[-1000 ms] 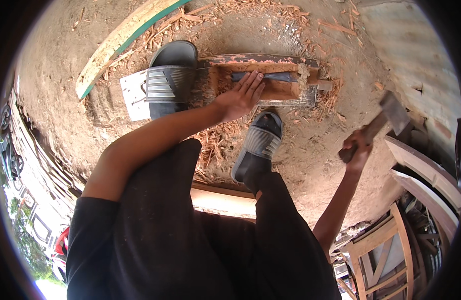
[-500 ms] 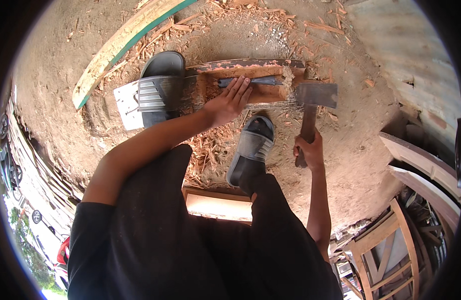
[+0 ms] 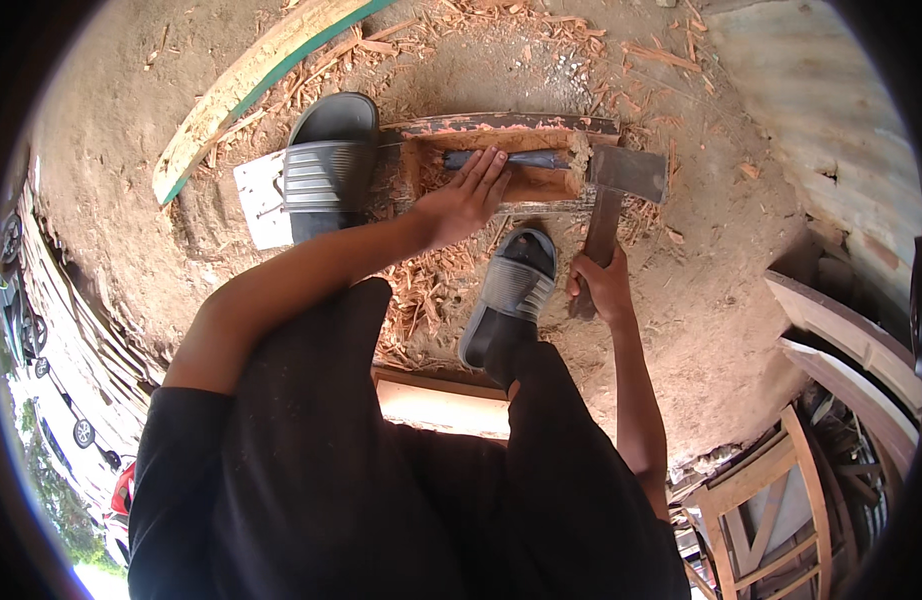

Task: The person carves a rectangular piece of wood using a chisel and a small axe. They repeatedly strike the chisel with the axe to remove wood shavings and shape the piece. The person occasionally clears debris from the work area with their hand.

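Observation:
My left hand (image 3: pixel 468 207) lies over a dark blue-grey metal chisel (image 3: pixel 541 159), its fingers bent across the shaft. The thumb is hidden. That tool rests lengthwise in the hollow of a wooden block (image 3: pixel 541 187) whose far side shows dark, peeling paint. My right hand (image 3: pixel 605 287) is wrapped round the lower handle of an axe (image 3: pixel 631 174). The axe's blunt back faces left, at a frayed, pale clump of wood fibre (image 3: pixel 579 152) by the chisel's right end. Whether they touch I cannot tell.
A sandaled left foot (image 3: pixel 331 170) stands on the block's left part; the right foot (image 3: pixel 518 280) is on the dirt before it. Wood chips (image 3: pixel 421 300) are scattered around. A curved green-edged plank (image 3: pixel 251 85) lies far left. Wooden frames (image 3: pixel 766 500) and a corrugated sheet (image 3: pixel 821 100) stand right.
The axe and my right hand have moved a little left and away from me, bringing the axe head close to the block's right end. My left hand keeps its place on the chisel.

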The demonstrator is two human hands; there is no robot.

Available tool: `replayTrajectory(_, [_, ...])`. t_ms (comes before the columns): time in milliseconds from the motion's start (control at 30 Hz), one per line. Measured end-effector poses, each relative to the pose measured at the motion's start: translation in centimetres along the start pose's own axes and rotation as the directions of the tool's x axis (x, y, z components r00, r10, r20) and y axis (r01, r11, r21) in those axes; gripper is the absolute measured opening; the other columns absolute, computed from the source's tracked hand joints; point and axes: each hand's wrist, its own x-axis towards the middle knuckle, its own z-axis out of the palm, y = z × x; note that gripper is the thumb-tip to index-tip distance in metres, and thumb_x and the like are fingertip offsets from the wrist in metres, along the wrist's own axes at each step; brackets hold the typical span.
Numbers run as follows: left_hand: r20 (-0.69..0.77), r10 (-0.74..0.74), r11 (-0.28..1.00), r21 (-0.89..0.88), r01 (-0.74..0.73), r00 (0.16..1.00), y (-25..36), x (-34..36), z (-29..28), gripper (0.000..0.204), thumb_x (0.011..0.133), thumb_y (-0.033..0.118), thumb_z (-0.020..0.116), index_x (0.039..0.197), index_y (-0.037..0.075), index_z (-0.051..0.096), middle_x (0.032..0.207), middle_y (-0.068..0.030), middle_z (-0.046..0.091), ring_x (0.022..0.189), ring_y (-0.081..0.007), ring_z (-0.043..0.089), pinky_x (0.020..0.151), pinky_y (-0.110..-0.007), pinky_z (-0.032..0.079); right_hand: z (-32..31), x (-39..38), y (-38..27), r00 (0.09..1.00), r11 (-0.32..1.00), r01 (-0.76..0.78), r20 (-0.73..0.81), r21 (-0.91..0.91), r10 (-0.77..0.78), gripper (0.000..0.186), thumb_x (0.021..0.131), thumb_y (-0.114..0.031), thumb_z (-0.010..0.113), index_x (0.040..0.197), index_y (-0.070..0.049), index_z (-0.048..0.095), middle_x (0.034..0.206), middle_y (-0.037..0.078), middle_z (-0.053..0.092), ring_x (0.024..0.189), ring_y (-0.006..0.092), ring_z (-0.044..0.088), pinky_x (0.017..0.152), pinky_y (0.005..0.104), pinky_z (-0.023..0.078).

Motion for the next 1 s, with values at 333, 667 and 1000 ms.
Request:
replayTrajectory(333, [0.003, 0.014, 0.999, 0.046, -0.015, 1.0, -0.4, -0.8, 0.4, 0.043, 0.089, 0.011, 0.047, 0.125, -0.013, 0.049, 0.136, -0.0321, 0.045, 0.132, -0.0406, 0.041, 0.112, -0.048, 0.034, -6.5, -3.8, -3.0, 0.928, 0.986, 0.148, -0.335, -0.073, -0.163, 0.015, 0.082, -0.004, 0.059, 0.094, -0.002, 0.05, 0.064, 0.005, 0.051, 0.044, 0.0138, 0.05, 0.042, 0.0287, 0.042])
replayTrajectory(667, [0.068, 0.016, 0.999, 0.031, -0.018, 0.998, -0.5, -0.4, -0.2, 0.042, 0.093, 0.018, 0.045, 0.123, -0.012, 0.05, 0.139, -0.0368, 0.037, 0.135, -0.044, 0.034, 0.114, -0.048, 0.029, -3.7, 1.8, -0.8, 0.857, 0.964, -0.007, -0.498, -0.267, -0.132, 0.021, 0.086, -0.019, 0.057, 0.09, 0.0, 0.052, 0.069, 0.008, 0.057, 0.058, 0.0144, 0.056, 0.052, 0.0311, 0.046])
replayTrajectory(1000, [0.083, -0.086, 0.962, -0.251, 0.104, 0.993, -2.8, -2.5, -2.6, 0.046, 0.094, 0.032, 0.054, 0.122, -0.004, 0.054, 0.14, -0.028, 0.042, 0.133, -0.0395, 0.039, 0.112, -0.043, 0.031, -3.0, -4.0, -0.1, 0.984, 0.998, 0.054, -0.171, 0.013, -0.051, 0.023, 0.08, 0.0, 0.06, 0.1, 0.001, 0.049, 0.07, 0.007, 0.054, 0.048, 0.0153, 0.053, 0.044, 0.0301, 0.044])
